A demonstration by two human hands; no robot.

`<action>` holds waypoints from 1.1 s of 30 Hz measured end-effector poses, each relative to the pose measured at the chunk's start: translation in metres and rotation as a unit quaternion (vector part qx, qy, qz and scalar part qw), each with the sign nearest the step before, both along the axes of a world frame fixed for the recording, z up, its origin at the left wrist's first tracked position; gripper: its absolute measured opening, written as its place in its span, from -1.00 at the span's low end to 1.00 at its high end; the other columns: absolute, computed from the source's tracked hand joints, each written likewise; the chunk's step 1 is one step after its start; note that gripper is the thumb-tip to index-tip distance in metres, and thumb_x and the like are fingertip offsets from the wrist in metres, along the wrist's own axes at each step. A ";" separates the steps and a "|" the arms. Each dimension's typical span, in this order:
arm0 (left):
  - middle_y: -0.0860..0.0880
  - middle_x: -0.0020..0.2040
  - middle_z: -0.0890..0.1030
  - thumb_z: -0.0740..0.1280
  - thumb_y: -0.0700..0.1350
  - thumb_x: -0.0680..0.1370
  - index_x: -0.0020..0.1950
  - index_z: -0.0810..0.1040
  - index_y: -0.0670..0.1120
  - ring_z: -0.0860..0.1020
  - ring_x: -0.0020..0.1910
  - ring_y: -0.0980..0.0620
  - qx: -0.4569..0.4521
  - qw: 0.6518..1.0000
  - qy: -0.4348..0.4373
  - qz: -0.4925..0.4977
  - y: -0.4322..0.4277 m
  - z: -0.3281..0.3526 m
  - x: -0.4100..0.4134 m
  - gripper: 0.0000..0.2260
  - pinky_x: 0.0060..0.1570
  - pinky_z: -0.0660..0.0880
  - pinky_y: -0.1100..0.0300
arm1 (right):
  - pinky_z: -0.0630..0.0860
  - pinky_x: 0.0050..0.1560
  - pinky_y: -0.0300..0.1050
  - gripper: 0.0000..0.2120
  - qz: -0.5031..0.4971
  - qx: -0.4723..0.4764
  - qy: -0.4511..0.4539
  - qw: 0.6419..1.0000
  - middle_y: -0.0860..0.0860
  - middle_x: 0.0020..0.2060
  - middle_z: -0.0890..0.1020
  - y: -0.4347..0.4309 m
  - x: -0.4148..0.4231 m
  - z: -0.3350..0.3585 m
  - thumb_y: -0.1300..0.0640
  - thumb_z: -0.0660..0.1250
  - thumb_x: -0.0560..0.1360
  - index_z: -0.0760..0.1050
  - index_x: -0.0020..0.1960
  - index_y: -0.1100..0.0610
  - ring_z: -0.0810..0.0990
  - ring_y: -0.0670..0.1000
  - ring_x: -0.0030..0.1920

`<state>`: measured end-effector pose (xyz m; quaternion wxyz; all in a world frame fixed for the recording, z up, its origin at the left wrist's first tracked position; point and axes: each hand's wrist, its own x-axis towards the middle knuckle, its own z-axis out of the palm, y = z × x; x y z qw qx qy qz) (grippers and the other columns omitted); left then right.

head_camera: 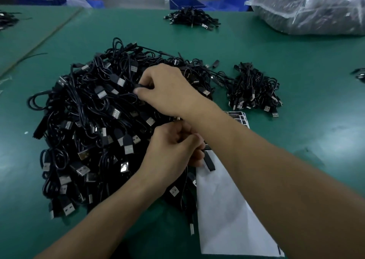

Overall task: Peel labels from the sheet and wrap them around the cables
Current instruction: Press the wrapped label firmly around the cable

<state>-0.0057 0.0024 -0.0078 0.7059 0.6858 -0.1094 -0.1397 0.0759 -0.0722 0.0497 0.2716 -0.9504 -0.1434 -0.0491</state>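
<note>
On a cable (140, 85), right grip (167, 91) tight.

Large cable pile (94, 124) on the surface (296, 65), left of centre. Label sheet (227, 209) lies against the pile's right side and runs to the near edge. Smaller cable pile (254, 89) to the right, apart. Third pile (191, 18) at far edge. Bag (312, 8) in far right corner.
</note>
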 end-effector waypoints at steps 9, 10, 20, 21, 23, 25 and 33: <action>-0.05 -0.38 0.61 0.29 -0.26 0.63 -0.12 0.61 -0.15 0.57 -0.44 0.05 -0.044 0.997 0.059 0.032 -0.001 0.006 -0.001 -0.84 -0.44 0.54 0.21 | 0.46 -0.11 -0.32 -0.86 -0.068 0.351 0.014 0.934 -0.15 -0.19 0.64 -0.039 -0.027 0.003 0.10 0.33 0.61 0.57 -0.12 -0.03 0.56 -0.22 -0.20; -0.07 -0.37 0.61 0.27 -0.24 0.63 -0.12 0.62 -0.14 0.57 -0.44 0.04 -0.062 0.995 0.066 0.040 -0.001 0.008 -0.001 -0.81 -0.45 0.54 0.19 | 0.45 -0.14 -0.29 -0.85 -0.059 0.402 0.029 0.913 -0.13 -0.17 0.65 -0.046 -0.033 0.003 0.13 0.31 0.62 0.57 -0.11 -0.03 0.57 -0.21 -0.19; -0.14 0.06 0.71 -0.02 0.36 0.56 0.29 0.54 -0.12 0.69 -0.04 -0.12 -0.230 0.969 0.094 -0.007 0.010 0.017 0.002 -0.32 -0.13 0.65 0.00 | 0.52 0.10 -0.08 -0.83 0.161 0.505 0.149 0.835 0.04 0.12 0.65 -0.101 -0.111 -0.021 0.22 0.26 0.58 0.60 -0.01 0.03 0.60 0.03 0.11; -0.13 0.06 0.72 0.02 0.38 0.52 0.28 0.54 -0.09 0.70 -0.06 -0.11 -0.226 0.969 0.096 -0.013 0.009 0.019 0.002 -0.34 -0.10 0.65 -0.03 | 0.53 0.10 -0.12 -0.85 0.184 0.474 0.156 0.847 -0.06 0.11 0.66 -0.103 -0.115 -0.020 0.23 0.27 0.61 0.60 0.02 0.05 0.62 -0.02 0.11; -0.12 0.07 0.72 0.07 0.38 0.45 0.27 0.54 -0.04 0.71 -0.06 -0.10 -0.201 0.975 0.096 -0.021 0.008 0.018 0.000 -0.36 -0.07 0.64 -0.03 | 0.58 0.11 -0.05 -0.91 0.208 0.400 0.167 0.877 -0.18 0.09 0.66 -0.106 -0.120 -0.017 0.23 0.29 0.62 0.57 0.04 0.12 0.63 -0.04 0.14; -0.13 0.06 0.72 0.06 0.37 0.44 0.26 0.57 -0.05 0.70 -0.03 -0.09 -0.186 0.978 0.089 -0.035 0.007 0.016 -0.001 -0.34 -0.06 0.62 0.03 | 0.56 0.13 0.16 -0.91 0.195 0.329 0.179 0.906 -0.17 0.06 0.65 -0.106 -0.122 -0.012 0.17 0.32 0.59 0.59 0.02 0.14 0.62 0.06 0.18; -0.04 -0.27 0.68 0.10 0.29 0.60 -0.08 0.74 -0.07 0.65 -0.31 0.01 -0.244 0.965 0.086 0.032 0.011 0.028 0.004 -0.44 -0.19 0.65 0.10 | 0.41 -0.29 -0.41 -0.81 0.063 0.248 0.199 0.946 -0.07 -0.33 0.64 -0.107 -0.123 -0.020 0.05 0.36 0.59 0.67 -0.12 0.09 0.54 -0.21 -0.33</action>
